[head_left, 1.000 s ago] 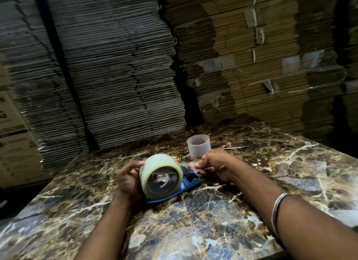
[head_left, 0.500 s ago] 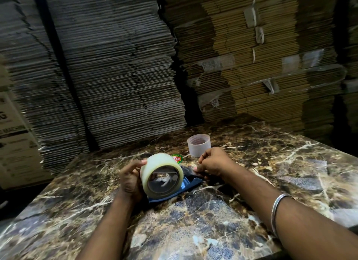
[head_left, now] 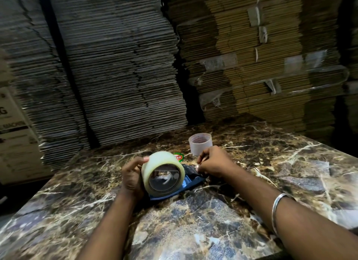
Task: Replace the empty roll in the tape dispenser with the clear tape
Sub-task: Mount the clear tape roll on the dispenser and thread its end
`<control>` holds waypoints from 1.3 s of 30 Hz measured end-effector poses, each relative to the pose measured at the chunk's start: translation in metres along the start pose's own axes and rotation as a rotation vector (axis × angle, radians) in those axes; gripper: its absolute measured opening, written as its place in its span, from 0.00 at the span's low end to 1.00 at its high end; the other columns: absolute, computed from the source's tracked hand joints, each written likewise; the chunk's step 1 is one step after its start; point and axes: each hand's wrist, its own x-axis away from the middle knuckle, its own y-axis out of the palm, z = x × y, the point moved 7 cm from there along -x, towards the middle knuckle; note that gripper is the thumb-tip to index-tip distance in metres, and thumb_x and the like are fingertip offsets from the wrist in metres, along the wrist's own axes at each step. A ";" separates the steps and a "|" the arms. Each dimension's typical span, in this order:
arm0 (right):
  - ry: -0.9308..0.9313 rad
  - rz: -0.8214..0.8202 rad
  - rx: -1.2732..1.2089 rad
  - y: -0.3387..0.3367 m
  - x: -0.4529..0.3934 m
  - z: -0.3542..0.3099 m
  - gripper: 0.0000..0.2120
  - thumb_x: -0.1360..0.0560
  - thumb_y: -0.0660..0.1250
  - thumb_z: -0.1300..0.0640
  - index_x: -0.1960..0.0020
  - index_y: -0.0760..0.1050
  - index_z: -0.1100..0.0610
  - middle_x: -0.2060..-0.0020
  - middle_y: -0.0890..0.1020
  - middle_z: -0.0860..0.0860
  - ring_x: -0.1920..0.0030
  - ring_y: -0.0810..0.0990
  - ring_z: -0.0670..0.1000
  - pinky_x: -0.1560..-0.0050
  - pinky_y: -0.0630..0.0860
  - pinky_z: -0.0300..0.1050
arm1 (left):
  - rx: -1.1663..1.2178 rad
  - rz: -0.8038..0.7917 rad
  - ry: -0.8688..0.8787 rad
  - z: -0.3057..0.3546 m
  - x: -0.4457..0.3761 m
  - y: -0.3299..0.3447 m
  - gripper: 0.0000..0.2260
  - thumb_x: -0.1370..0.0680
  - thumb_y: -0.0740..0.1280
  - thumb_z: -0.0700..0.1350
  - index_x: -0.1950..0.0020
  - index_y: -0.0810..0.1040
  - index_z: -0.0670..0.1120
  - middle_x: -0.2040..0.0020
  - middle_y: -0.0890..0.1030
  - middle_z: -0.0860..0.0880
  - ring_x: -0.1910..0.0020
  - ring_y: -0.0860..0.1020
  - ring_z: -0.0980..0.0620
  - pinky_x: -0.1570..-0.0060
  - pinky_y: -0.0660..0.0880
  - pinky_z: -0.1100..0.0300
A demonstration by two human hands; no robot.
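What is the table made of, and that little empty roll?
The table looks like polished marble or a marble-look top: dark brown with pale veins and a sheen. The empty roll seems to be pale cardboard or plastic; I cannot tell which.

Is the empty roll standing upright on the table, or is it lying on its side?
Upright. The empty roll stands on the marble table with its open end facing up, behind the right hand.
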 end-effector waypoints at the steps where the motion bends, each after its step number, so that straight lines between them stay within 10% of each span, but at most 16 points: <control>1: -0.006 -0.028 0.003 0.000 0.000 0.000 0.12 0.34 0.77 0.66 0.55 0.80 0.54 0.53 0.83 0.55 0.54 0.84 0.52 0.62 0.82 0.42 | 0.004 0.011 0.008 -0.001 -0.002 -0.002 0.22 0.26 0.55 0.40 0.76 0.81 0.40 0.77 0.78 0.44 0.80 0.77 0.48 0.76 0.76 0.64; 9: -0.248 -0.154 -0.022 -0.002 0.010 -0.021 0.13 0.28 0.69 0.64 0.45 0.78 0.55 0.51 0.82 0.55 0.53 0.81 0.53 0.55 0.81 0.51 | 0.024 0.098 0.114 0.003 -0.011 -0.017 0.18 0.28 0.60 0.38 0.75 0.82 0.41 0.76 0.80 0.44 0.78 0.78 0.48 0.75 0.76 0.63; 15: -0.437 -0.346 0.263 0.021 0.024 -0.026 0.40 0.36 0.79 0.42 0.28 0.69 0.49 0.35 0.76 0.47 0.36 0.75 0.48 0.37 0.74 0.43 | 0.008 0.124 0.127 0.003 -0.011 -0.020 0.13 0.31 0.65 0.40 0.75 0.82 0.40 0.77 0.79 0.44 0.79 0.78 0.48 0.77 0.76 0.64; 20: -0.509 -0.277 0.372 0.022 0.026 -0.031 0.34 0.35 0.80 0.47 0.33 0.74 0.55 0.39 0.79 0.52 0.39 0.77 0.51 0.36 0.75 0.51 | -0.001 0.045 0.136 0.004 -0.006 -0.013 0.12 0.35 0.72 0.46 0.75 0.82 0.39 0.77 0.79 0.44 0.80 0.78 0.48 0.77 0.76 0.64; 28: -0.485 -0.277 0.248 0.017 0.028 -0.028 0.28 0.35 0.81 0.53 0.39 0.76 0.58 0.43 0.78 0.52 0.43 0.79 0.51 0.40 0.78 0.49 | -0.128 0.109 0.152 0.001 -0.018 -0.036 0.24 0.23 0.59 0.55 0.50 0.79 0.33 0.60 0.83 0.36 0.57 0.80 0.39 0.54 0.77 0.52; 31: -0.454 -0.288 0.206 0.017 0.025 -0.023 0.27 0.36 0.81 0.54 0.40 0.76 0.57 0.44 0.79 0.50 0.44 0.80 0.49 0.41 0.79 0.49 | -0.239 0.043 0.145 -0.003 -0.011 -0.044 0.24 0.19 0.54 0.53 0.55 0.81 0.36 0.61 0.83 0.38 0.62 0.81 0.44 0.61 0.78 0.58; 35: -0.383 -0.335 0.072 0.019 0.025 -0.017 0.32 0.36 0.81 0.59 0.36 0.73 0.54 0.45 0.81 0.48 0.46 0.81 0.44 0.45 0.81 0.42 | -0.364 -0.124 0.145 0.005 0.008 -0.054 0.15 0.36 0.66 0.47 0.58 0.85 0.39 0.59 0.85 0.39 0.58 0.81 0.42 0.56 0.76 0.54; 39: -0.403 -0.312 0.143 0.018 0.030 -0.016 0.33 0.33 0.80 0.55 0.32 0.71 0.53 0.40 0.78 0.48 0.44 0.78 0.44 0.43 0.77 0.37 | -0.736 -0.269 0.179 0.001 0.020 -0.051 0.27 0.47 0.69 0.45 0.47 0.81 0.45 0.51 0.86 0.50 0.49 0.82 0.54 0.49 0.77 0.59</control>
